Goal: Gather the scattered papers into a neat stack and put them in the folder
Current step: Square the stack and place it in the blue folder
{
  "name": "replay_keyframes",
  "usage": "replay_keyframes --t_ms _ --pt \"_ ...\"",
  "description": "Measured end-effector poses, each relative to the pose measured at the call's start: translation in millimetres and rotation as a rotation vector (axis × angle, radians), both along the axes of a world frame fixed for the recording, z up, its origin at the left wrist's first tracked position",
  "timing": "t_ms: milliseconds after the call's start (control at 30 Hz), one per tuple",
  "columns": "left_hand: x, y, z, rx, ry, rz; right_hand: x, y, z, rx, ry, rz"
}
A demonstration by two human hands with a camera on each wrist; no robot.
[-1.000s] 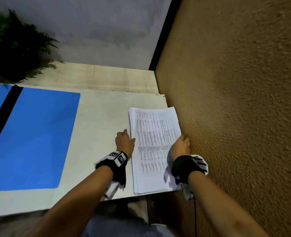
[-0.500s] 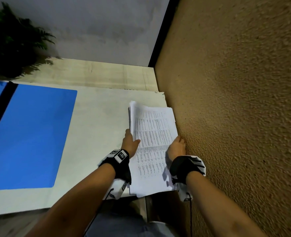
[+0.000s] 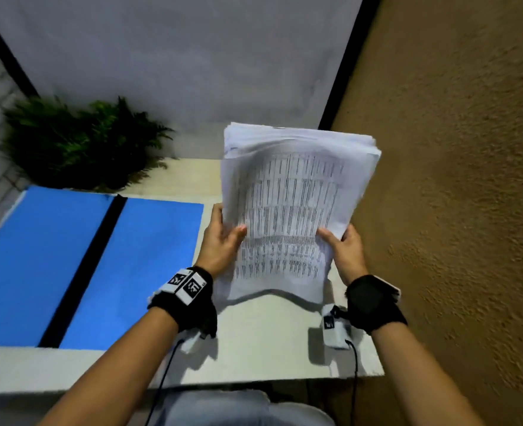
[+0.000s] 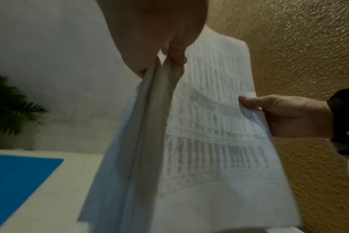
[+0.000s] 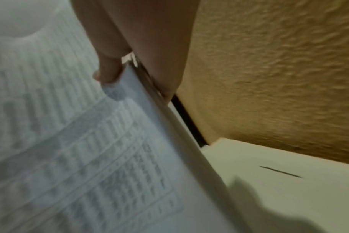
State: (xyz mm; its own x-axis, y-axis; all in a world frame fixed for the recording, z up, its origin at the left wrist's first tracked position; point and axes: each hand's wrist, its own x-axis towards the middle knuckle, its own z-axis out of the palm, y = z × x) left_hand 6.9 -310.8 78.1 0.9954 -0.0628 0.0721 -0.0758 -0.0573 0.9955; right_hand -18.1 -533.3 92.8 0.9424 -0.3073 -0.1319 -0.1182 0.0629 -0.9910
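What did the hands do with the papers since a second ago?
The stack of papers was lying flat on the table; now it is lifted and tilted up, the left hand and right hand gripping its sides. The blue folder stayed open on the table.

Both forearms reach forward, bare, each with a black wrist strap. Left hand (image 3: 221, 241) grips the left edge of the stack (image 3: 287, 210), thumb on the printed face, fingers behind. Right hand (image 3: 344, 250) grips the right edge the same way, thumb in front, at similar height.
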Motion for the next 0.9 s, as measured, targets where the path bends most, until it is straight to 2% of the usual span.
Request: replay_keyframes --t_ms 133,333,567,800,900 --pt "4 26 7 -0.039 -0.031 0.086 6 29 5 0.021 -0.137 0.012" --pt "10 45 18 -0.102 -0.072 0.116 8 54 -2 0.058 -0.095 0.038" --pt "11 56 29 -0.147 -0.113 0.096 9 54 13 0.031 -0.186 0.042" --pt "12 50 21 -0.088 -0.080 0.037 12 51 -2 0.013 -0.117 0.038" --pt "12 46 6 0.016 -0.020 0.047 11 50 -25 -0.052 -0.010 0.092"
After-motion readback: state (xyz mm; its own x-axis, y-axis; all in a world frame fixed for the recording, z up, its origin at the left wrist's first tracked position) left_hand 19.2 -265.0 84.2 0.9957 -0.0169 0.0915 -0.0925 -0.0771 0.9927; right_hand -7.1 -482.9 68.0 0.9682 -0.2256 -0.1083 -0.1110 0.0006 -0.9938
